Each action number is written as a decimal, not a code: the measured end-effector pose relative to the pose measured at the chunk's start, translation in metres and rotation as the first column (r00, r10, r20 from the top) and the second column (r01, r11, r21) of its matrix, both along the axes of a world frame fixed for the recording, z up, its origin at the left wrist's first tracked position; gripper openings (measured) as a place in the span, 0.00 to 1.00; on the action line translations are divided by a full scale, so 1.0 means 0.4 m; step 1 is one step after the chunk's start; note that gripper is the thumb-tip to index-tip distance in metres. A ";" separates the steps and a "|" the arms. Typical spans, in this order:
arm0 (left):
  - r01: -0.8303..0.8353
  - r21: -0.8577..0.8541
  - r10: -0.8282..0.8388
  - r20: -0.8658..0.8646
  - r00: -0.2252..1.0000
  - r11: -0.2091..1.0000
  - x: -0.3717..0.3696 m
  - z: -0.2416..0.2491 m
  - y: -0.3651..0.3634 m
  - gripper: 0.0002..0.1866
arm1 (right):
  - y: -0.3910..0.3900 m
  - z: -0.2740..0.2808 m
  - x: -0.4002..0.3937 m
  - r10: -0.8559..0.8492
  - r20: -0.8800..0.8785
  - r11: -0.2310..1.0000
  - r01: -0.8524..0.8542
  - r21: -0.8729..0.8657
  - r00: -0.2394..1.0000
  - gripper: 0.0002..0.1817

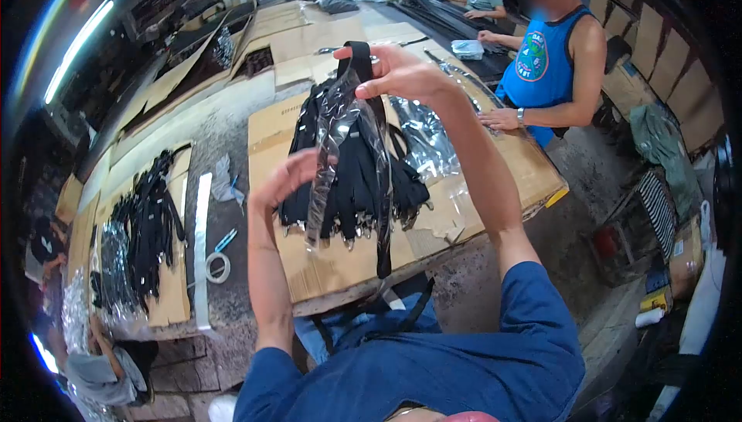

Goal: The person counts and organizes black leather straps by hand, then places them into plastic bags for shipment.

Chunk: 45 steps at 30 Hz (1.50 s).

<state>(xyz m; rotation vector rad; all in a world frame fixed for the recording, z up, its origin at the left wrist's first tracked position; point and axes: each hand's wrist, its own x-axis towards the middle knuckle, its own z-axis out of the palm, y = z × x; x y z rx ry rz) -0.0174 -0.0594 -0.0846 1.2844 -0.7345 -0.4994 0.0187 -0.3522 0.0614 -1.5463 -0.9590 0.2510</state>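
My right hand (pixel 410 74) is raised over the table, its fingers closed on the looped top of a black strap (pixel 384 225). The strap hangs down, its lower end near the table's front edge. A clear plastic sleeve (pixel 328 144) dangles beside it from the same hand. My left hand (pixel 287 178) is slightly blurred beside the sleeve, fingers stretched out, fingertips right at the plastic. Behind and below both lies a thick pile of black straps (pixel 352 182) with metal clips at their ends, on a cardboard sheet (pixel 309 267).
Clear plastic sleeves (pixel 429 144) lie right of the pile. On the left are a second strap pile (pixel 151 229), a tape roll (pixel 218 267), a blue-and-white pen or cutter (pixel 226 240) and a pale strip (pixel 202 252). A person in a blue vest (pixel 549 59) stands at the right edge.
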 end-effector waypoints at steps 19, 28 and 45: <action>0.146 -0.281 -0.130 0.077 0.989 0.948 0.224 -0.213 -0.598 0.38 | -0.266 0.233 0.325 -0.289 0.038 0.954 0.284 0.091 0.957 0.37; -0.126 -0.170 0.038 -0.444 0.895 0.977 0.164 -0.362 -0.688 0.17 | -0.368 0.077 0.764 -0.322 0.196 0.894 0.366 -0.258 0.926 0.38; -0.429 -0.361 -0.252 -0.923 0.291 0.828 0.241 -0.443 -0.761 0.19 | -0.270 -0.533 1.217 -0.394 0.013 0.851 0.370 -0.372 0.919 0.42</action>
